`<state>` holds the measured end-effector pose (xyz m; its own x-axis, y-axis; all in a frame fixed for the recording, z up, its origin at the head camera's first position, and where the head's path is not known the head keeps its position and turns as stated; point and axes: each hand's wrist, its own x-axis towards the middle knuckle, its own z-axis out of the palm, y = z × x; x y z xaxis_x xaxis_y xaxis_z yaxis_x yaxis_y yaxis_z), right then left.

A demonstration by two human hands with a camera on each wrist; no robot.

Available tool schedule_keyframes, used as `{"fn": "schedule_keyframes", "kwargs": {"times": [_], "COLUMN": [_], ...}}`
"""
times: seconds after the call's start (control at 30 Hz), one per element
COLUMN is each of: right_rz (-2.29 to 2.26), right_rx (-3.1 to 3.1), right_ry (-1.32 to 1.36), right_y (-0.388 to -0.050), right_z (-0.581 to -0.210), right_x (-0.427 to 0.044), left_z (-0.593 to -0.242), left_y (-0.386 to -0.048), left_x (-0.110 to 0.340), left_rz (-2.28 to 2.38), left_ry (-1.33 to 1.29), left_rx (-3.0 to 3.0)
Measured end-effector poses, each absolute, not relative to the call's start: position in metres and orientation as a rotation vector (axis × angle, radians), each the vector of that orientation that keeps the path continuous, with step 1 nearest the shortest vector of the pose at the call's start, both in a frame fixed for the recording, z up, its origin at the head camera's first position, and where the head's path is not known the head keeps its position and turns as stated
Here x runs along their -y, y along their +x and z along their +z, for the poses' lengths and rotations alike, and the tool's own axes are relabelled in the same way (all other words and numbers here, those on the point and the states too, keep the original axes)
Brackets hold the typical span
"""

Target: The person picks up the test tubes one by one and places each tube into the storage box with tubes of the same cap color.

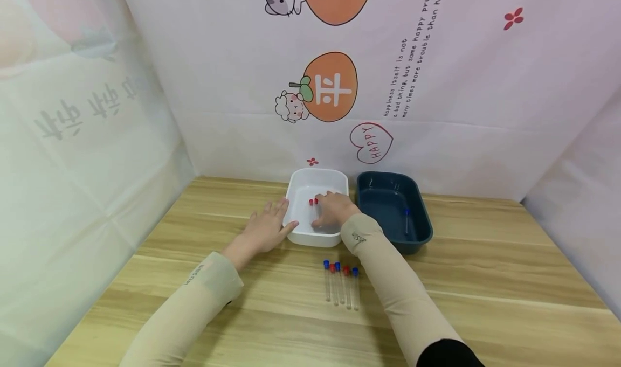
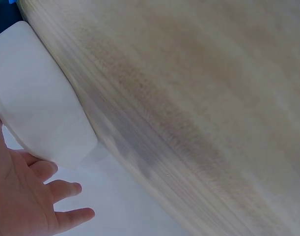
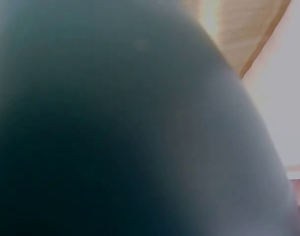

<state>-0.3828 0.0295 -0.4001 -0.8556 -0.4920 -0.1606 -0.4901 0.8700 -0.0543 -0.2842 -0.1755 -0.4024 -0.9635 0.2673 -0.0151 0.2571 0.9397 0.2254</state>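
Note:
My left hand (image 1: 266, 228) rests against the left side of the white tray (image 1: 310, 240), its thumb over the rim and its fingers loosely spread. In the left wrist view the fingers (image 2: 65, 190) lie along the tray's outer wall. My right hand (image 1: 333, 210) reaches into the white tray, fingers and thumb bent beside two red-capped test tubes (image 1: 311, 202). Its fingertips are partly hidden, so whether it pinches a tube cannot be told. Several clear test tubes (image 1: 342, 286) with red or blue caps lie side by side on the table in front.
Right of the white tray stands a dark blue tray (image 1: 425, 224), with a blue-capped test tube (image 1: 407, 222) inside. Both trays stand near the wooden table's (image 1: 271, 324) back edge, before a printed cloth (image 1: 233, 87). A dark blurred shape fills most of the right wrist view.

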Motion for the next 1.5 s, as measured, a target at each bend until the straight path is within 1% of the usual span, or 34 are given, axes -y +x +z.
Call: {"fn": "schedule_keyframes", "kwargs": {"times": [0.43, 0.7, 0.9, 1.13, 1.5], "right_rz": [-0.058, 0.013, 0.016, -0.081, -0.189], "right_rx": [-2.817, -2.823, -2.817, -2.798, -2.800], "right_ry": [-0.665, -0.735, -0.735, -0.686, -0.697], "right_y": [-0.383, -0.380, -0.380, -0.376, -0.375], "right_z": [-0.399, -0.399, -0.397, -0.391, -0.377], "right_x": [-0.029, -0.029, -0.029, -0.032, -0.035], "left_z": [-0.401, -0.404, -0.402, -0.402, -0.403], "left_y": [-0.284, -0.285, -0.284, -0.285, -0.286], "left_x": [0.175, 0.175, 0.175, 0.174, 0.174], "left_rz": [0.344, 0.313, 0.315, 0.322, 0.328], "left_ry": [0.409, 0.408, 0.402, 0.401, 0.413], "left_rx": [-3.044, -3.050, -3.047, -3.048, -3.052]}}
